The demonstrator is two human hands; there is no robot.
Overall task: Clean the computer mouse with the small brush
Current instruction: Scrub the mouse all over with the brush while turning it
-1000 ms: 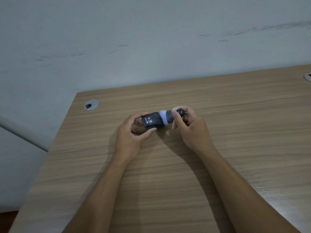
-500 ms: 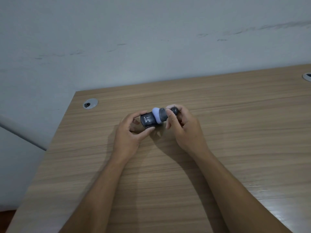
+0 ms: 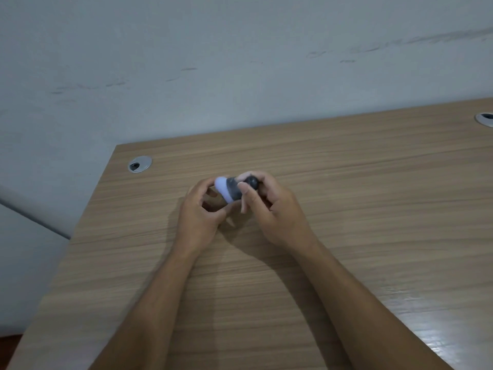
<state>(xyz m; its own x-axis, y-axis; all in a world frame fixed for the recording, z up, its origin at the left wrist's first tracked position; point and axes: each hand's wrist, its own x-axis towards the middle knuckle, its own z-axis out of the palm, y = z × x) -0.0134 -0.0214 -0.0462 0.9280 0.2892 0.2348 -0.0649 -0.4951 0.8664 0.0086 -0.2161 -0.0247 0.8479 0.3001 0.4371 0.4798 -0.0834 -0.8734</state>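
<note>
Hands meet above the middle of the wooden desk (image 3: 346,209). The right hand (image 3: 274,212) pinches the small brush (image 3: 232,189) by its dark round handle, thumb and fingers closed on it, with the pale lilac bristle head pointing left. The left hand (image 3: 200,217) is curled, fingers and thumb bent toward each other beneath that head — the computer mouse is hidden behind brush and fingers, so whether the left hand grips it I cannot tell. Two metal cable grommets sit in the desk — one (image 3: 140,164) near the far left corner, one (image 3: 485,119) at the right edge.
</note>
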